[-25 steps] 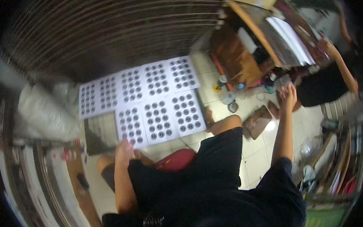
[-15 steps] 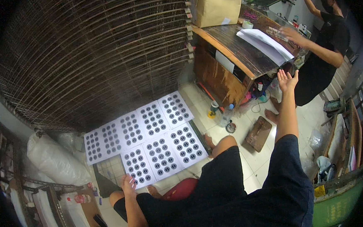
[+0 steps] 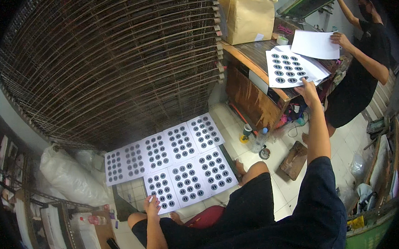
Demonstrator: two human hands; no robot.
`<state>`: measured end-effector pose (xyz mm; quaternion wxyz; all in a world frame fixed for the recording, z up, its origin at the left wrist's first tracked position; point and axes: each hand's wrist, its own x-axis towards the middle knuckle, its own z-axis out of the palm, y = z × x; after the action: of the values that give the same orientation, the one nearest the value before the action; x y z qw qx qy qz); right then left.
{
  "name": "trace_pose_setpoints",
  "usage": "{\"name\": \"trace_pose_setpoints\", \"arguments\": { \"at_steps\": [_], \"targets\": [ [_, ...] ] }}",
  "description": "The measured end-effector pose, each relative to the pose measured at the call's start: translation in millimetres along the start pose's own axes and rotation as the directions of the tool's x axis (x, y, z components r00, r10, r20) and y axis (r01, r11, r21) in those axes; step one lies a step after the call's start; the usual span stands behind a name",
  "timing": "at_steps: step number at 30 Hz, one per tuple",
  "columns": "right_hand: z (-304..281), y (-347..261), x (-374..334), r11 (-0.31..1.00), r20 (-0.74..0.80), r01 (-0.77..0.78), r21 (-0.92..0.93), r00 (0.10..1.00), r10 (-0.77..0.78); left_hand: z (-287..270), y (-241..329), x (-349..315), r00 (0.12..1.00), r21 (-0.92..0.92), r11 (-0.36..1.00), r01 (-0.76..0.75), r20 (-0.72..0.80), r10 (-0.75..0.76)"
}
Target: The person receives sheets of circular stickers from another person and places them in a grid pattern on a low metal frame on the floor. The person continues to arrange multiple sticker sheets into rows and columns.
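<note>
My right hand (image 3: 308, 91), arm stretched out to the right, grips the near edge of a printed sheet (image 3: 285, 79) bearing rows of dark round marks. That sheet lies over other white paper on the wooden table. Down at the lower left, my left hand (image 3: 153, 206) has its fingers curled by the edge of the near row of printed sheets (image 3: 195, 195); a small pale bit shows at the fingertips, too small to name. A farther row of like sheets (image 3: 140, 172) lies against the rack. A co-worker's hand (image 3: 340, 40) holds a blank white sheet (image 3: 314, 44).
A tall wire rack (image 3: 113, 61) fills the left and back. The wooden table (image 3: 245, 53) carries yellowish paper bags (image 3: 250, 18). The co-worker's other hand holds up a green frame (image 3: 307, 0). On the floor are a bottle (image 3: 260, 139) and a brown block (image 3: 293, 160).
My right hand went from open, palm up, to gripping the printed sheet on the table. The co-worker's hand now holds up a blank sheet. The whole view shifted slightly.
</note>
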<state>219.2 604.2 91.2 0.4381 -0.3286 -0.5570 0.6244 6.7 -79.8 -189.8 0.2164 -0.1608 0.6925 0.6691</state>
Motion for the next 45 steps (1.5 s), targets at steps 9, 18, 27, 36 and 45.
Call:
{"name": "trace_pose_setpoints", "arguments": {
  "at_steps": [9, 18, 27, 36, 45],
  "targets": [
    [99.2, 18.9, -161.2, 0.879, -0.007, 0.242, 0.411, 0.965, -0.262, 55.7, 47.9, -69.8, 0.948, 0.073, 0.968, -0.238, 0.234, 0.216],
    [208.2, 114.3, -402.0, 0.887, 0.223, 0.107, 0.449, 0.948, -0.227, 152.1, 96.8, -180.9, 0.697, -0.557, 0.803, -0.212, 0.491, 0.523],
    [224.6, 163.7, -404.0, 0.77, 0.92, 0.626, -0.121, 0.361, -0.15, 55.9, 109.3, -134.7, 0.882, -0.669, 0.676, -0.31, 0.065, 0.468],
    [125.9, 240.9, -330.3, 0.578, 0.759, 0.52, -0.629, 0.571, 0.313, -172.6, 36.3, 2.3, 0.778, -0.503, 0.638, -0.583, -0.571, 0.261],
    [131.3, 271.1, -352.8, 0.526, 0.661, 0.411, -0.745, 0.342, 0.668, -201.2, -103.6, 95.0, 0.797, -0.569, 0.743, -0.353, -0.598, -0.08]
  ]
}}
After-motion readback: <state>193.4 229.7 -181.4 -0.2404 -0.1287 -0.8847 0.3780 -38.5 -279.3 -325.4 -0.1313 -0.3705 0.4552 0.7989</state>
